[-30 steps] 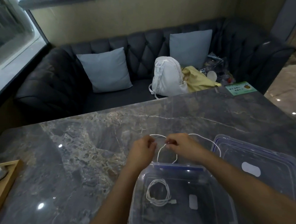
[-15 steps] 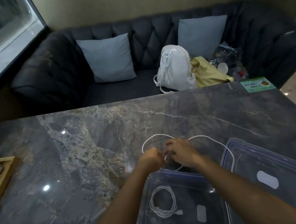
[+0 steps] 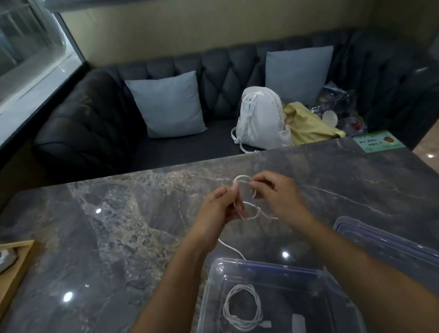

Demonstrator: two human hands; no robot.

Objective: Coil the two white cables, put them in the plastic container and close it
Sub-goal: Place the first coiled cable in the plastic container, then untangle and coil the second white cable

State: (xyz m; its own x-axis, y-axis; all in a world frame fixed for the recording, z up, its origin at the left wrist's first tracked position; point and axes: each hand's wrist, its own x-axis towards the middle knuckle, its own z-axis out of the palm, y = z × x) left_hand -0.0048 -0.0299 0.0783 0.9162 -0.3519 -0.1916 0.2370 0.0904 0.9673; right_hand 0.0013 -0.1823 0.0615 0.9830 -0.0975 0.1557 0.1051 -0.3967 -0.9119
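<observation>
A coiled white cable [image 3: 242, 311] lies on the floor of the open clear plastic container [image 3: 220, 267] at the bottom centre. Above the marble table, beyond the container, my left hand [image 3: 217, 210] pinches small loops of a second white cable [image 3: 252, 210]. My right hand [image 3: 277, 192] holds the same cable just to the right, and a loop arcs between the two hands. A loose tail of this cable trails down to the table near the container's far rim. The container's lid [image 3: 406, 247], clear with a blue rim, lies to the right.
The dark marble table [image 3: 114, 238] spreads left of my arms. A wooden tray [image 3: 11, 282] holding a grey object sits at its left edge, a green card [image 3: 377, 141] at the far right corner. A sofa with cushions and a white backpack [image 3: 262, 119] stands behind.
Both hands have lifted off the table and away from the container. The wide cable loops that lay spread on the table are gathered into small loops between my hands.
</observation>
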